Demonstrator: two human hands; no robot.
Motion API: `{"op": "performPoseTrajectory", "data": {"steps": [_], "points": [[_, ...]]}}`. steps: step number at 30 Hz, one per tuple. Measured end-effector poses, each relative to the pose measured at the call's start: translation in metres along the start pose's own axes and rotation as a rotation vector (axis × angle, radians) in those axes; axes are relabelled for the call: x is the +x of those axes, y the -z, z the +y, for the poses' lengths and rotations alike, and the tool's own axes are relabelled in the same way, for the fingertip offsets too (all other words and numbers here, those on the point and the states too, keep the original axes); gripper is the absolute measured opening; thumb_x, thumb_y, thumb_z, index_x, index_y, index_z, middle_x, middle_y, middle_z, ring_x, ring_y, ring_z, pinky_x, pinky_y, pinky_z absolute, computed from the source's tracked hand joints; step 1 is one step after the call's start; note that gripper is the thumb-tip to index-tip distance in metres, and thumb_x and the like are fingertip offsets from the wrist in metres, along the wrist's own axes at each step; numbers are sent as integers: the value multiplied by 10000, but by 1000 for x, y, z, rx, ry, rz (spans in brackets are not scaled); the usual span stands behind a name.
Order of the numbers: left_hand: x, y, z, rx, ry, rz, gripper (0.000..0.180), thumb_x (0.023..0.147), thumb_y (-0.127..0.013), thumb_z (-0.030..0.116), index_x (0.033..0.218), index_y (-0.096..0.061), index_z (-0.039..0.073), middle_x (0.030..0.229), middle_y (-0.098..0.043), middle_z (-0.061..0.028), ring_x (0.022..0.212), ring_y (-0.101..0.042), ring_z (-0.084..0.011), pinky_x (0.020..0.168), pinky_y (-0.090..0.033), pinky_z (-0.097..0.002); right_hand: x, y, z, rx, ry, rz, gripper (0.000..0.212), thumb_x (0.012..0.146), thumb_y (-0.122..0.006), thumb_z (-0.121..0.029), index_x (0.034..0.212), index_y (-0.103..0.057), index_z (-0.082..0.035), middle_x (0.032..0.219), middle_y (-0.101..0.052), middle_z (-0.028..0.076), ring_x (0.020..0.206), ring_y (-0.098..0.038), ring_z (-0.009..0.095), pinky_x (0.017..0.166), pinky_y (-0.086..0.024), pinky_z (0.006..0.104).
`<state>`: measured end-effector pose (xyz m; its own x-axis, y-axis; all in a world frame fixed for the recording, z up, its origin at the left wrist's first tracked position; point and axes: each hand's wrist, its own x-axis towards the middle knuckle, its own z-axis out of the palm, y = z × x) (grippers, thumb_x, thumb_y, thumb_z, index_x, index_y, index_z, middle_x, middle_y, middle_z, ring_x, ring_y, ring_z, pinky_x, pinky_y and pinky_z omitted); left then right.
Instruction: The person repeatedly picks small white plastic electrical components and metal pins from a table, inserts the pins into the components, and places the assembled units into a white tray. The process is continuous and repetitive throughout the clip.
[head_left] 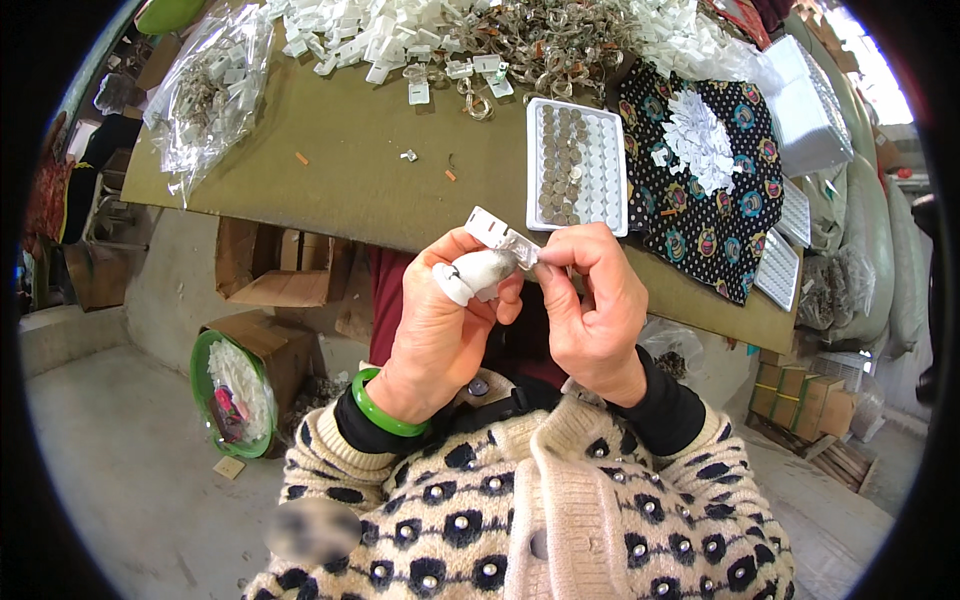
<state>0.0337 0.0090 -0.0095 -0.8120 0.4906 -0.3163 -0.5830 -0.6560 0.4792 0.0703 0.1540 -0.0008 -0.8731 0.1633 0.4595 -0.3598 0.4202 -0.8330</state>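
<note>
My left hand (428,325), with white wrapping (482,272) on a finger or thumb, grips a small white plastic casing (488,228) above my lap, close to the table's near edge. At the casing's right end, the thumb and index finger of my right hand (597,315) are pinched together. Whether a tiny piece sits between them I cannot make out. Beyond my hands, a white tray (607,165) on the table holds rows of small round button cells (562,150), mostly in its left part.
Along the table's (370,170) far side lie heaps of white casings (375,35) and metal clips (545,40). A clear bag (215,95) of parts sits left. Right are a patterned cloth (650,190) with white pieces (698,140) and stacked trays (808,105). A green basin (207,385) stands below.
</note>
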Motion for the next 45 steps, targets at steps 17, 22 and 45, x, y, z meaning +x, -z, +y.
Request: {"op": "performPoseTrajectory", "data": {"steps": [17, 22, 45], "points": [[-3, -5, 4, 72, -120, -49, 323, 916, -625, 30, 1208, -521, -65, 985, -656, -159, 820, -713, -266, 733, -621, -356, 2, 8, -17, 815, -813, -55, 218, 861, -515, 76, 1073, -543, 32, 955, -607, 43, 851, -583, 94, 828, -469, 226], [-9, -9, -1, 248, -198, -43, 248, 890, -645, -23, 1125, -581, -67, 976, -650, -130, 835, -696, -196, 776, -597, -309, 4, 8, -25, 778, -767, -56, 187, 905, -502, 25, 1084, -547, 50, 991, -618, 75, 902, -601, 103, 823, -500, 242], [-18, 8, -10, 283, -100, -107, 245, 886, -644, -15, 1129, -608, -14, 964, -630, -92, 858, -675, -193, 769, -594, -370, 36, 33, 6, -272, -32, -77, 57, 877, -597, 29, 932, -594, 17, 813, -594, 107, 733, -621, 200, 616, -497, 315]]}}
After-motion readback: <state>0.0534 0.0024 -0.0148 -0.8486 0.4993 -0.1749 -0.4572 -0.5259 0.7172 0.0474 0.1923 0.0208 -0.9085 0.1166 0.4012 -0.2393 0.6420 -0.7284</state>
